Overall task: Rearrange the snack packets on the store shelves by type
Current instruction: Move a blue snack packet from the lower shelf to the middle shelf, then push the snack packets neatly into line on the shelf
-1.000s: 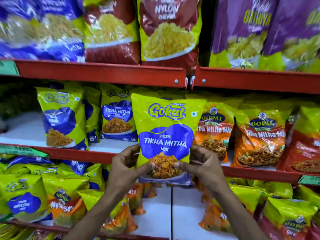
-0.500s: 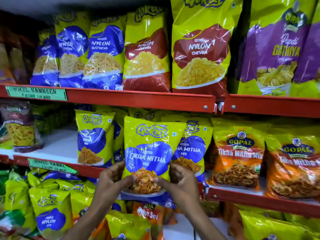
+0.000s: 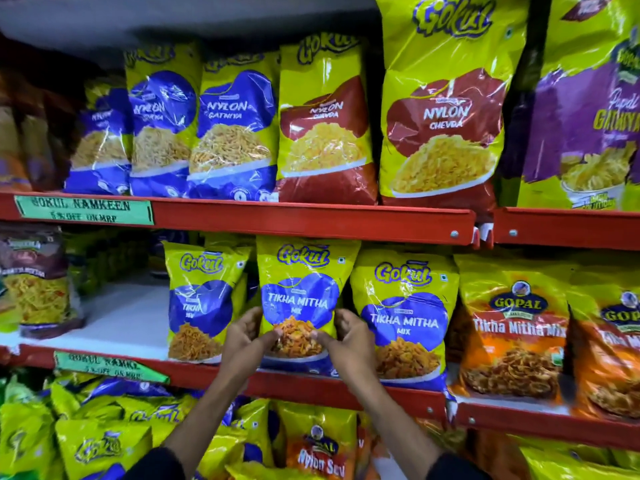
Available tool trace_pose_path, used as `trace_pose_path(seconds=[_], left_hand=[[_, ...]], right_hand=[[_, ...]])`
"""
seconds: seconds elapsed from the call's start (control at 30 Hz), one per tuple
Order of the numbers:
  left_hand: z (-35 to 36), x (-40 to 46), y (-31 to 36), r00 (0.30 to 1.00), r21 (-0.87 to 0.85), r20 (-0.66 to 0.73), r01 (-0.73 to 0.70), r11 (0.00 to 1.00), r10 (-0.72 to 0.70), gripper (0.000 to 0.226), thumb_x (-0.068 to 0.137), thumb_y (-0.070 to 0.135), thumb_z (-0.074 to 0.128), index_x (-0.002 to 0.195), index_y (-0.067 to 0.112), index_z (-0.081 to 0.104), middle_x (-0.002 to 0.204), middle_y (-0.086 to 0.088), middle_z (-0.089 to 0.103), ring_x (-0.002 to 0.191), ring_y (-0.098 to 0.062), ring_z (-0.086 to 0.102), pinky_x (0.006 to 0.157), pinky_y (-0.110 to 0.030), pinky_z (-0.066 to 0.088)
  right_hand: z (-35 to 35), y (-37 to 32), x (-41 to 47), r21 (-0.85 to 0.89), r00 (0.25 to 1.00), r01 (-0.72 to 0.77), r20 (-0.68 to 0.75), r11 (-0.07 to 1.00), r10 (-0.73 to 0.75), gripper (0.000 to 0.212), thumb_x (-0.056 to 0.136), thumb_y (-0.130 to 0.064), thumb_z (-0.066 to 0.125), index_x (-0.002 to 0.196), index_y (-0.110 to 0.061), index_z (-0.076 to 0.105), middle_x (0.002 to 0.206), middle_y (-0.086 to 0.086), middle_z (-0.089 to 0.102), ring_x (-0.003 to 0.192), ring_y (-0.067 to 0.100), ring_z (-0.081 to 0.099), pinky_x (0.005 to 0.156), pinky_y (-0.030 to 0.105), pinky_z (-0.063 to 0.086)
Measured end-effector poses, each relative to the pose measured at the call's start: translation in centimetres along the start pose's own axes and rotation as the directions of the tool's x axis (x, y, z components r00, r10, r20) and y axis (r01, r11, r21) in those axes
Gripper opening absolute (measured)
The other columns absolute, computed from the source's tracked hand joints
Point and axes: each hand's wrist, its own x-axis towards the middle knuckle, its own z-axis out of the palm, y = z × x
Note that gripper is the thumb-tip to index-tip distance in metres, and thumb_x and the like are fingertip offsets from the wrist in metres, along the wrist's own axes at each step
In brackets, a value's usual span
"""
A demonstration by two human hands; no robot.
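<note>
Hands hold one yellow-and-blue snack packet upright on the middle shelf: left hand and right hand curl their fingers around its lower edges, thumbs pressing the front.

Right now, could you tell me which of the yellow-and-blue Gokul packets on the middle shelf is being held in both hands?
The centre Gokul Tikha Mitha Mix packet, gripped low by the left hand and right hand; its neighbours stand untouched.

- I read "Gokul Tikha Mitha Mix" on the yellow packet in both hands.
- "Nylon Chevda" on the red packet.
- "Gopal" on the orange packet.
- "Gokul Namkeen" on the green shelf tag.
</note>
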Motion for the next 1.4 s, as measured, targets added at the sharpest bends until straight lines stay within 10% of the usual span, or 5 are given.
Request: trace_pose_path(seconds=[0.3, 0.57, 0.83, 1.23, 1.4], left_hand=[[-0.3, 0.2, -2.6, 0.999, 0.092, 0.032, -0.008, 0.996, 0.005, 0.048, 0.078, -0.006, 0.077, 0.119, 0.015, 0.06, 0.103, 0.007, 0.072, 0.092, 0.004, 0.069, 0.073, -0.018, 0.061], [-0.9, 0.2, -2.5, 0.998, 0.141, 0.052, -0.039, 0.989, 0.032, 0.047, 0.076, -0.002, 0.081, 0.119, 0.007, 0.063, 0.11, -0.006, 0.075, 0.1, -0.01, 0.071, 0.074, -0.015, 0.057], [1.3, 2.9, 2.1, 0.977, -0.038, -0.21, -0.039, 0.999, 0.03, 0.032, 0.096, 0.014, 0.062, 0.126, 0.001, 0.061, 0.111, -0.027, 0.072, 0.074, 0.001, 0.063, 0.069, -0.025, 0.053], [2.2, 3.8, 2.1, 0.912, 0.008, -0.379, -0.169, 0.986, 0.159, 0.037, 0.095, 0.013, 0.063, 0.129, -0.002, 0.06, 0.126, -0.02, 0.069, 0.11, -0.022, 0.068, 0.087, -0.017, 0.055], [1.3, -0.1, -1.4, 0.802, 0.578, 0.046, -0.508, 0.639, 0.596, 0.054, 0.104, 0.021, 0.039, 0.156, 0.011, 0.026, 0.166, -0.006, 0.023, 0.154, -0.015, 0.02, 0.124, -0.029, 0.022]], right_hand=[[0.1, 2.6, -0.1, -0.064, 1.0, -0.007, -0.002, 0.998, 0.007, 0.046, 0.074, -0.012, 0.084, 0.116, -0.012, 0.064, 0.11, -0.007, 0.069, 0.102, -0.008, 0.065, 0.081, 0.004, 0.049], [0.4, 2.6, -0.7, -0.153, 0.998, 0.02, -0.055, 0.988, -0.029, 0.054, 0.076, -0.029, 0.082, 0.123, -0.01, 0.063, 0.122, 0.005, 0.072, 0.113, 0.011, 0.065, 0.099, 0.043, 0.055], [0.4, -0.8, 0.7, -0.084, 0.971, 0.107, -0.206, 0.991, -0.122, 0.048, 0.087, -0.028, 0.072, 0.13, -0.009, 0.061, 0.127, 0.001, 0.07, 0.116, 0.009, 0.066, 0.101, 0.036, 0.055], [0.6, -2.1, 1.9, -0.005, 0.866, 0.185, -0.473, 0.983, -0.165, 0.032, 0.09, -0.007, 0.066, 0.122, -0.007, 0.067, 0.112, 0.004, 0.075, 0.094, 0.007, 0.069, 0.093, 0.033, 0.058], [0.7, 1.4, -0.2, -0.67, 0.706, 0.534, 0.017, 0.516, -0.708, 0.053, 0.098, -0.019, 0.049, 0.149, -0.012, 0.038, 0.158, 0.004, 0.036, 0.151, 0.021, 0.025, 0.124, 0.038, 0.02]])
